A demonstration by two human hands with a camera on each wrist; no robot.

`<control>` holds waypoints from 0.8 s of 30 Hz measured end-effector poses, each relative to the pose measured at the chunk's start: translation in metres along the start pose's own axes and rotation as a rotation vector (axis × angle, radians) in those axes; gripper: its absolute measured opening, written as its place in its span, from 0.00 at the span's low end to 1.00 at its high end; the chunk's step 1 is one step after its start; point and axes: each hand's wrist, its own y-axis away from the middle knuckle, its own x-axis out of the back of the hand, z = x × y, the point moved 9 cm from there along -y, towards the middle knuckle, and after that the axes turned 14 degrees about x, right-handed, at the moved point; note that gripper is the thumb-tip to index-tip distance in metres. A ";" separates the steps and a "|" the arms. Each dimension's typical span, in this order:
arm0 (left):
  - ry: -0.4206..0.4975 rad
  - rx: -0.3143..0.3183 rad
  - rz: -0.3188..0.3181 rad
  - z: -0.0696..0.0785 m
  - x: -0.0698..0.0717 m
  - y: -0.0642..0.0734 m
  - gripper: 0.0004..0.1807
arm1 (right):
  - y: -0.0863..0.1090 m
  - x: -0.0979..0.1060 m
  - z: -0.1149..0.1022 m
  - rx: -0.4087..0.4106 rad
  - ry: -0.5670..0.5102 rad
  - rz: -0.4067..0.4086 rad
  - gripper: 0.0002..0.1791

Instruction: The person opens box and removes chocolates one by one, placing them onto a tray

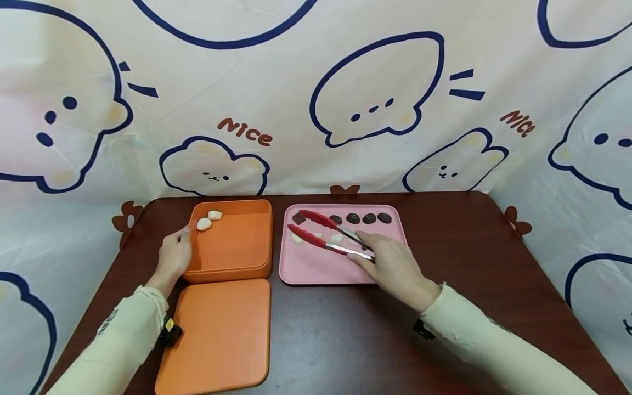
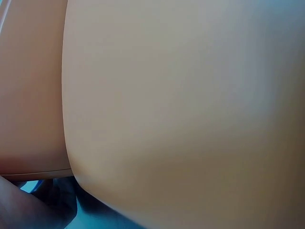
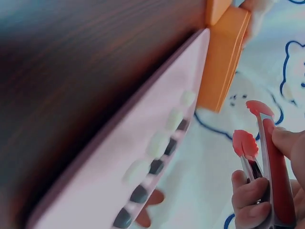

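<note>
My left hand (image 1: 174,255) grips the left wall of an orange box (image 1: 237,241), thumb near the rim. Two white pieces (image 1: 204,224) lie in the box's back left corner. In the right hand (image 1: 395,266) is a pair of tongs (image 1: 308,237) with red tips, held over a pink tray (image 1: 321,272). The tongs' arms are spread, and no piece shows between the tips. Along the tray's back runs a row of dark round pieces (image 1: 369,218), with a brown square piece (image 1: 298,218) at its left end. White pieces (image 1: 337,238) form a row in front, partly hidden by the tongs.
An orange lid (image 1: 222,334) lies flat in front of the box, filling most of the left wrist view. Box, lid and tray rest on a dark brown table (image 1: 336,340). A white printed cloth (image 1: 286,109) hangs behind the table and at its sides.
</note>
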 end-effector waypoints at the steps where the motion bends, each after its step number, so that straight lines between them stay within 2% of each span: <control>1: 0.000 -0.003 0.001 0.001 0.000 0.000 0.35 | -0.007 -0.002 -0.006 0.017 -0.001 0.002 0.25; 12: 0.000 -0.012 0.000 -0.001 0.001 -0.002 0.35 | -0.070 -0.044 -0.051 0.125 0.042 -0.091 0.27; 24: -0.012 -0.019 0.003 -0.001 0.002 -0.002 0.35 | -0.123 -0.084 -0.085 0.213 0.293 -0.181 0.24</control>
